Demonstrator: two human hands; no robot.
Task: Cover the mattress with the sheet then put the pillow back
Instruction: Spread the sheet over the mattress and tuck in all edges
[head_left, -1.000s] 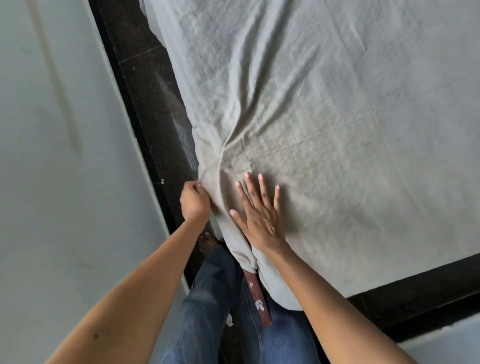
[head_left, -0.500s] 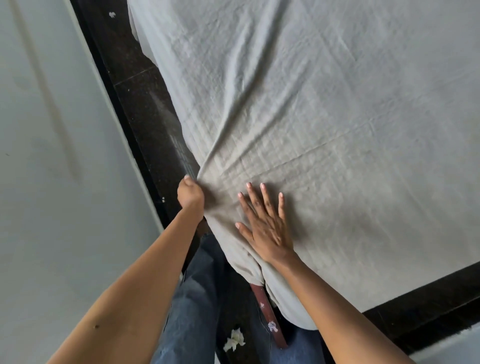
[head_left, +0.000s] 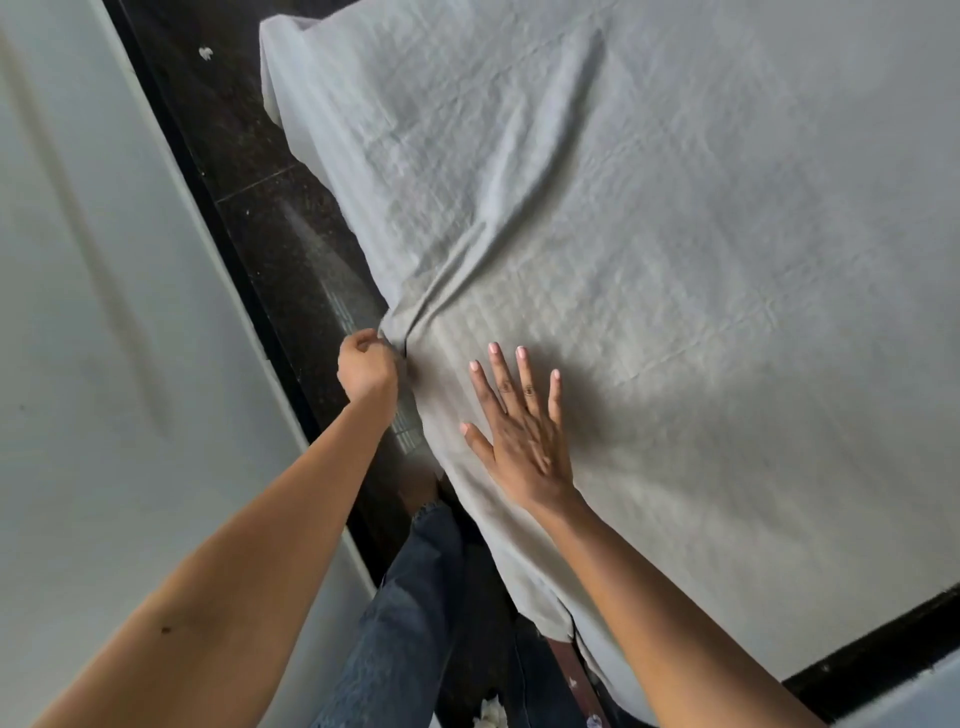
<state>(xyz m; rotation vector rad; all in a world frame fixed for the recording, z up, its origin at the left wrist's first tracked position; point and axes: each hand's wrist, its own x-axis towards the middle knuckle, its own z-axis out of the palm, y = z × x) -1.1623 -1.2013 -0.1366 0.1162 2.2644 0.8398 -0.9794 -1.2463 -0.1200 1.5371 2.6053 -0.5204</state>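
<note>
Grey sheet (head_left: 649, 249) spread over mattress, draped down its left side; creases fan out from left edge. Left hand (head_left: 366, 366) fisted at that edge, pinching bunched sheet fabric. Right hand (head_left: 522, 431) flat, fingers straight and spread, pressing sheet top just beside left hand. Dark floor (head_left: 270, 218) strip runs between bed and pale wall (head_left: 104, 312). Jeans-clad legs (head_left: 410, 613) below. Pillow out of view.

Grey sheet (head_left: 649, 208) covers the mattress; dark floor (head_left: 270, 208) below.
</note>
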